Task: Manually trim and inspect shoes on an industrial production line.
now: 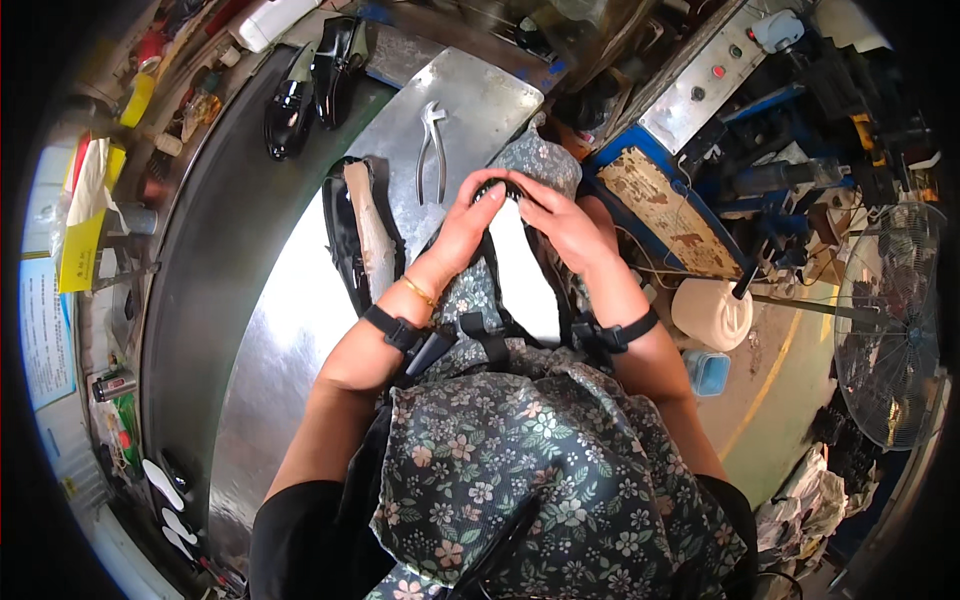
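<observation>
Resting upside down over the lap, sole side up, lies a black glossy leather shoe with a white flat insole board (522, 275), its toe end pointing away and caught between both hands. Pinched at that toe edge by the left hand (468, 222), fingers curled closed over the dark rim; matched from the other side by the right hand (563, 228), likewise closed on the same rim, fingertips of the two nearly touching. Hidden under those fingers: the toe tip itself, so hard to tell how the leather folds there. Cut off lower down by a floral-print apron of coated, slightly shiny fabric (510, 460), which covers the heel end. Strapped round each wrist, black bands; on the left wrist also a thin gold bracelet (420, 292). Just beside the left forearm, lying on a dull, scratched sheet-metal worktable (290, 330), a second black shoe on a pale last (360, 235), sole board up. Farther out on the same metal top, silver steel lasting pincers (432, 150), handles spread. Well apart at the far left corner, a pair of finished black patent shoes (312, 82), smooth and mirror-bright. Off to the right, a round wire-guarded floor fan (888, 325), partly lost at the dark rim.
</observation>
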`<state>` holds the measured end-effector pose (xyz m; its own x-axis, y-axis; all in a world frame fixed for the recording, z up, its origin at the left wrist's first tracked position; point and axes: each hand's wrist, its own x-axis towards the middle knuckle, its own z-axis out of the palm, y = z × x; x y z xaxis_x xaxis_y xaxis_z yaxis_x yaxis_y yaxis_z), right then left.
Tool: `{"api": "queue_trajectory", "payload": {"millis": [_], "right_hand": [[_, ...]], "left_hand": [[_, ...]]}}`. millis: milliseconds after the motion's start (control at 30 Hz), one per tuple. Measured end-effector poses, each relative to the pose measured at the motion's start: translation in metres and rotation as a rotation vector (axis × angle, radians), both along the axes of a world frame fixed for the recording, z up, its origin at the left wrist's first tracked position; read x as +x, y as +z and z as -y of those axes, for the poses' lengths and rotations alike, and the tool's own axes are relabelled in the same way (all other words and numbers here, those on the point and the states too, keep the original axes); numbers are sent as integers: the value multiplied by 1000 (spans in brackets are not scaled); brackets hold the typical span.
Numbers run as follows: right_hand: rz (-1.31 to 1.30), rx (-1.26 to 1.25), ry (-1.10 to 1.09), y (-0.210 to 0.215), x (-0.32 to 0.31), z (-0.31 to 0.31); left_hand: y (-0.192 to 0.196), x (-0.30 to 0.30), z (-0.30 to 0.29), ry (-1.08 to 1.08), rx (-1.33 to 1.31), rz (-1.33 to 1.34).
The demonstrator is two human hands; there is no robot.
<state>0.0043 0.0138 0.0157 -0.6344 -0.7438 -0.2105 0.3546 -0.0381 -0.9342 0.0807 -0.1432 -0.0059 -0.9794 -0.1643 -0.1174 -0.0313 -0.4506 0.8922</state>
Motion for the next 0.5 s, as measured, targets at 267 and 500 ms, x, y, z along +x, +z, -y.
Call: {"api": "queue_trajectory", "payload": {"millis": [267, 500], "right_hand": [[-372, 334, -143, 28, 3, -12], [-73, 327, 315, 132, -2, -154]], "left_hand": [[6, -20, -16, 69, -444, -28], [134, 5, -88, -736, -141, -563]]}}
